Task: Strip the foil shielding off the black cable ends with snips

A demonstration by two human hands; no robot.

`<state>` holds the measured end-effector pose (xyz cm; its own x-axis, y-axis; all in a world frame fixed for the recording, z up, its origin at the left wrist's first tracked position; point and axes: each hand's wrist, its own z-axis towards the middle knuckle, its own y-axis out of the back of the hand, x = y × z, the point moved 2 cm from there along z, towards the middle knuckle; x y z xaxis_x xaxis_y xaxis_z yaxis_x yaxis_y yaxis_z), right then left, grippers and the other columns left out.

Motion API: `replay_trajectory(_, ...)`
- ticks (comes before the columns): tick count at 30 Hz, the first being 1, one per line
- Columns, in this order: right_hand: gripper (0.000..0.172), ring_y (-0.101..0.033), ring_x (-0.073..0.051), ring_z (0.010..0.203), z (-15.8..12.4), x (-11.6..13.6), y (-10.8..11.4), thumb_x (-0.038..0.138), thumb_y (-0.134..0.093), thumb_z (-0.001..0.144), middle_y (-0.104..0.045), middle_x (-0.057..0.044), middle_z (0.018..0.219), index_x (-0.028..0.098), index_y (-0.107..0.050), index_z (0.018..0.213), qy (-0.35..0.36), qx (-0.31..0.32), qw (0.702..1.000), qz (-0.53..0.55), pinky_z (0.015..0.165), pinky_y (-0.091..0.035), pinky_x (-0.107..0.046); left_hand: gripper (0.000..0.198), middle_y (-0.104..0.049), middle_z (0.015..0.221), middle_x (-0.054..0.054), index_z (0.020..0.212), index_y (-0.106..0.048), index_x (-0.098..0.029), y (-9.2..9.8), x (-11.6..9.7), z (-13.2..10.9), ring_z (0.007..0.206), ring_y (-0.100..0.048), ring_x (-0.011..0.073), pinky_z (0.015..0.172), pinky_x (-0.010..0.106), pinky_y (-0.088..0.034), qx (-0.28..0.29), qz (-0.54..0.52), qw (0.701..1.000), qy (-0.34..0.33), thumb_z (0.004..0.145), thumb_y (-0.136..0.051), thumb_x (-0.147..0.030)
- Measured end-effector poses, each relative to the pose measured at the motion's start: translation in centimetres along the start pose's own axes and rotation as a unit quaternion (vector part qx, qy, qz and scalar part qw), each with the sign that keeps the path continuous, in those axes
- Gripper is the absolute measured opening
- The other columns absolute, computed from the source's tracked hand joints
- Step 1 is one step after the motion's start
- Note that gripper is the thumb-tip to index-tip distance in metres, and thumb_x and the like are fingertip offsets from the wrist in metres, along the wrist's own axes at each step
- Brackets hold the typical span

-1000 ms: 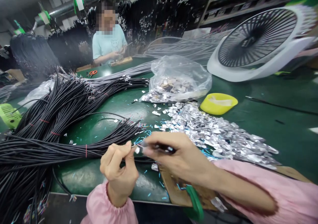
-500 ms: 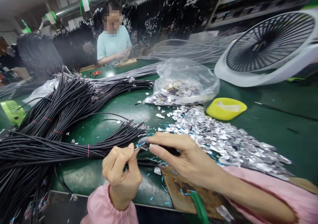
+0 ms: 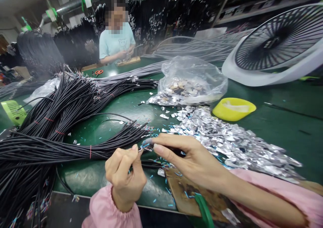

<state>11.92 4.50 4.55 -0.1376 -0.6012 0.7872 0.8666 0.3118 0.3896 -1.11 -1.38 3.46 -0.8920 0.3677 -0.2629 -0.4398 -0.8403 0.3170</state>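
My left hand (image 3: 126, 174), in a pink elasticated cuff, is closed, its thumb and finger pinching the end of a thin wire. Thin blue and pale wires (image 3: 145, 146) cross the small gap between my two hands. From the right, my right hand (image 3: 194, 164) reaches in, thumb and forefinger closed around the wires' other side. Something black shows between those fingers, mostly hidden. Just behind my hands lies a bundle of black cables (image 3: 106, 149) tied with a red band, its stripped coloured ends near my fingertips.
A heap of silver foil scraps (image 3: 227, 140) spreads to the right, with a clear plastic bag (image 3: 191, 79) behind. Nearby are a yellow container (image 3: 234, 109), a white fan (image 3: 272, 49), a cardboard piece (image 3: 186, 194) and a green handle (image 3: 204, 209). A co-worker (image 3: 117, 41) sits across the table.
The view has shifted slightly, so the fan and yellow container appear farther right. Both hands keep nearly the same pose at the wires, with the wire ends a little more spread.
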Motion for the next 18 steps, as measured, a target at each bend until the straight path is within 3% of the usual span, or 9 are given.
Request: replay_trajectory(18,0.025,-0.065,-0.012,0.062,0.09,0.17,0.04,0.030,-0.051,0.087,-0.070,-0.003,0.070,0.019,-0.073,0.078,-0.017,0.005,1.000,-0.009,0.055,-0.051,-0.018,0.019,-0.054,0.050,-0.001,0.066,-0.058,-0.011,-0.01,-0.23,0.26,0.044,-0.049,0.0047,0.048,0.014,-0.041,-0.008,0.025,0.999,-0.029,0.084,-0.054,-0.005)
